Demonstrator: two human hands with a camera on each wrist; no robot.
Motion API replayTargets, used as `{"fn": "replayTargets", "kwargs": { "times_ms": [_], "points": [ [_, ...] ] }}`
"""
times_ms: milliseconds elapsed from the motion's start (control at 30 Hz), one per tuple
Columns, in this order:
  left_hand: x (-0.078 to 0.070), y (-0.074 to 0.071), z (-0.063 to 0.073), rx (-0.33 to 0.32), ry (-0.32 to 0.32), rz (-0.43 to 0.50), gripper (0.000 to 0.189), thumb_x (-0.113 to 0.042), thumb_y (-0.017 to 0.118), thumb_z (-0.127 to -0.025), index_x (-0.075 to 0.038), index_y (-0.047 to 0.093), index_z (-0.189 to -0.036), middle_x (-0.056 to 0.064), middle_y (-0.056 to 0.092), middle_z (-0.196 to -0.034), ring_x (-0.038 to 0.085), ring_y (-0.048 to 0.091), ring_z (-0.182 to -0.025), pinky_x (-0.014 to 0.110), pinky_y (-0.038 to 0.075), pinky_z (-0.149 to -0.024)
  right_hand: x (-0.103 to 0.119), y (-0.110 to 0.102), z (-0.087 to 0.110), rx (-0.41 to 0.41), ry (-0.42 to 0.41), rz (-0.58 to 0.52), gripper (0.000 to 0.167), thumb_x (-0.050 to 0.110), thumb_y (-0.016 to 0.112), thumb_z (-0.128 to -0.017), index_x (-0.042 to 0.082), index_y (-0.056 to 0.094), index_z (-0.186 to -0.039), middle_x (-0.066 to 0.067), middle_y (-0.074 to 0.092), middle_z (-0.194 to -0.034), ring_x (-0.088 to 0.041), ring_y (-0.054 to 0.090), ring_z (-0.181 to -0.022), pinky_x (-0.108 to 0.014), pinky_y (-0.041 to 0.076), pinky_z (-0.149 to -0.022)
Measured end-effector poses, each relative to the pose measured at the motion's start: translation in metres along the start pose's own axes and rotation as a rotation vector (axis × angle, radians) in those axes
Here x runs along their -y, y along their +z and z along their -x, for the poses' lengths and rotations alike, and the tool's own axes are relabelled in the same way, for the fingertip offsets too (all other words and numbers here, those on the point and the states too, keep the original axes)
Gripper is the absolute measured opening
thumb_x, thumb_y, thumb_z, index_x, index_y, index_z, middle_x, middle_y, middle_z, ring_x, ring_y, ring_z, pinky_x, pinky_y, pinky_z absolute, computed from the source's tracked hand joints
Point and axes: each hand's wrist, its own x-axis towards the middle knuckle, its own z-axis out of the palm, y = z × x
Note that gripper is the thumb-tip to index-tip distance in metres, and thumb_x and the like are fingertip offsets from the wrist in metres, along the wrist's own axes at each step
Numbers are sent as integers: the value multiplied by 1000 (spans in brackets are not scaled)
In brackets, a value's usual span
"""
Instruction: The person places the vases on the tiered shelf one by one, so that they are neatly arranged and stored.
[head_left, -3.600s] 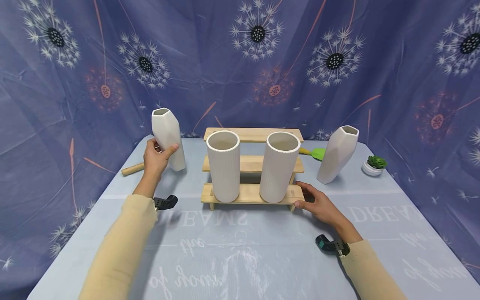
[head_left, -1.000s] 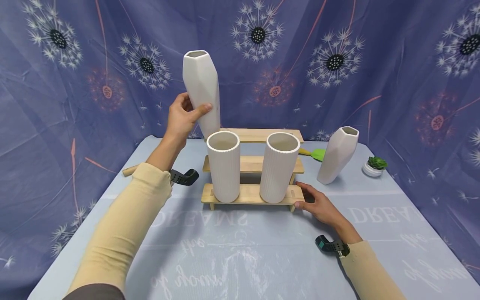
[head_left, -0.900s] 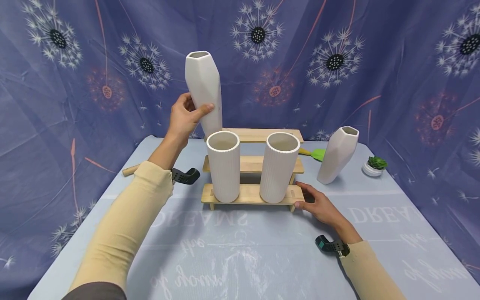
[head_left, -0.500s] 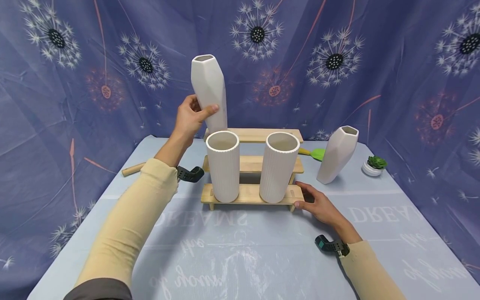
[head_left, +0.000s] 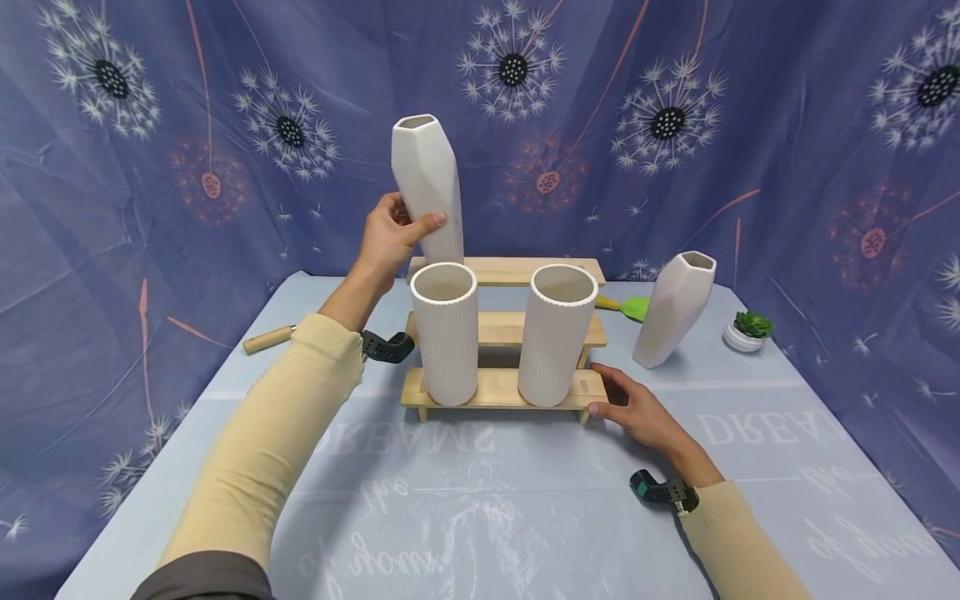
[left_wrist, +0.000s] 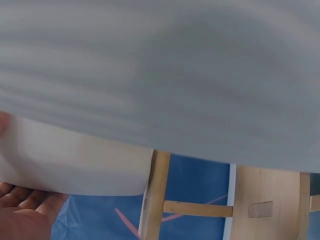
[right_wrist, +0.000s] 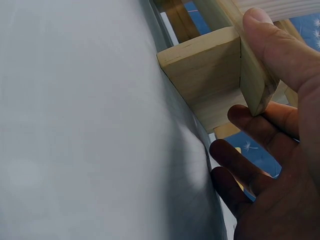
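My left hand [head_left: 387, 236] grips a white faceted vase [head_left: 429, 179] around its lower half, thumb across the front. The vase leans a little to the left over the left end of the top tier of a three-tier wooden stand [head_left: 517, 270]. In the left wrist view, the base of the faceted vase [left_wrist: 85, 160] is right at a board's edge. My right hand [head_left: 634, 407] pinches the right end of the stand's lowest tier; in the right wrist view the thumb lies on top of the board [right_wrist: 257, 75] and the index finger underneath. Two ribbed white cylinder vases [head_left: 447, 333] stand on that tier.
On the right stand another faceted vase [head_left: 675, 308] and a small potted succulent [head_left: 748, 330]. A green tool with a yellow handle [head_left: 634, 308] lies behind the stand. At left lies a wooden handle [head_left: 268, 339], partly behind the sleeve. A patterned cloth [head_left: 487, 150] hangs behind.
My left hand has lifted the faceted vase from the table at left, carried it right to the top tier's left end, and lately lowered it slightly. My right hand has stayed on the stand.
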Motion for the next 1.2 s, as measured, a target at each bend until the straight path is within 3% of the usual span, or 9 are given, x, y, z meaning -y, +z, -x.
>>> {"fn": "replayTargets", "kwargs": {
  "times_ms": [433, 633, 1200],
  "points": [
    [-1, 2, -2, 39, -20, -78, 73, -31, 76, -79, -9, 38, -137, 11, 52, -132, 22, 54, -118, 37, 45, -101, 1, 0, -1, -8, -9, 13, 78, 42, 69, -83, 19, 32, -147, -15, 50, -136, -31, 50, -119, -51, 39, -101],
    [-2, 4, -3, 62, -14, -95, 74, -30, 76, -79, -9, 37, -138, 11, 52, -133, 21, 54, -119, 36, 45, -100, 0, 1, -1, -3, -5, 6, 79, 43, 69, -83, 19, 31, -148, -15, 45, -141, -33, 47, -124, -54, 36, -104],
    [-1, 4, -2, 75, -8, -120, 73, -31, 74, -81, -9, 36, -139, 12, 51, -134, 23, 53, -120, 39, 44, -101, 1, 2, 1, -25, -45, 30, 76, 40, 69, -83, 17, 33, -147, -14, 50, -136, -30, 51, -119, -51, 39, -100]
  ]
}}
